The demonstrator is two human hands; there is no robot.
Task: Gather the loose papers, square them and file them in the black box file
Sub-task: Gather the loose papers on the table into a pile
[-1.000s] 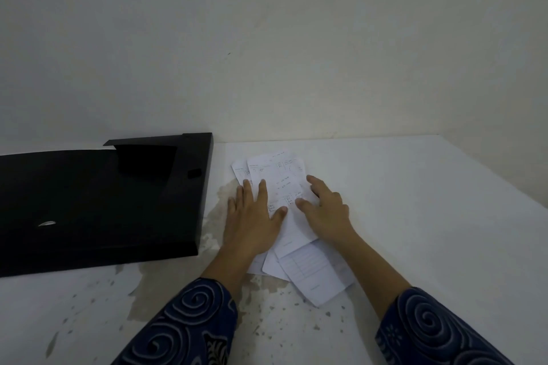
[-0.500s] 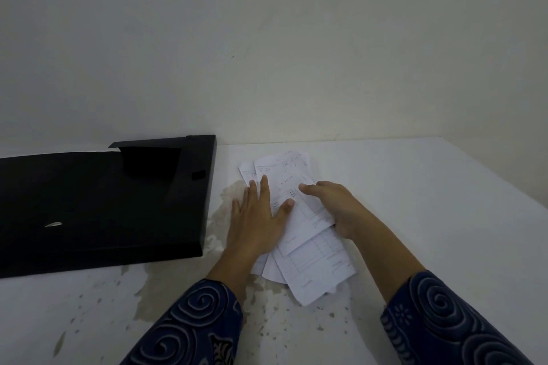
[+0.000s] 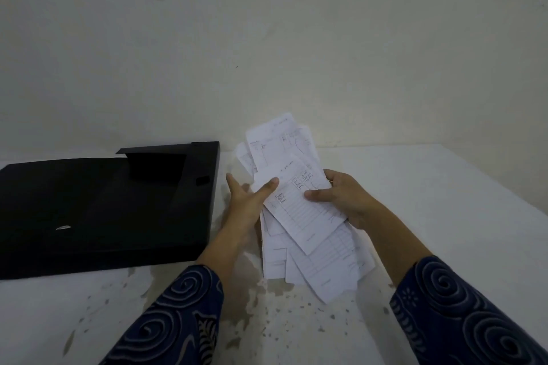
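A loose, fanned stack of white printed papers (image 3: 299, 216) is lifted off the white table, its sheets uneven and splayed. My left hand (image 3: 247, 201) holds the stack's left side, thumb on top and fingers underneath. My right hand (image 3: 344, 195) grips the right side, thumb pressed on the top sheet. The black box file (image 3: 103, 204) lies flat and open on the table just left of my left hand, its raised spine edge nearest the papers.
The white table (image 3: 430, 201) has worn, stained patches in front of and under the papers. A pale wall rises directly behind the table. The table's right edge runs diagonally at far right.
The papers lay flat under both palms; now both hands have closed on them and raised them off the table, tilting the far end upward.
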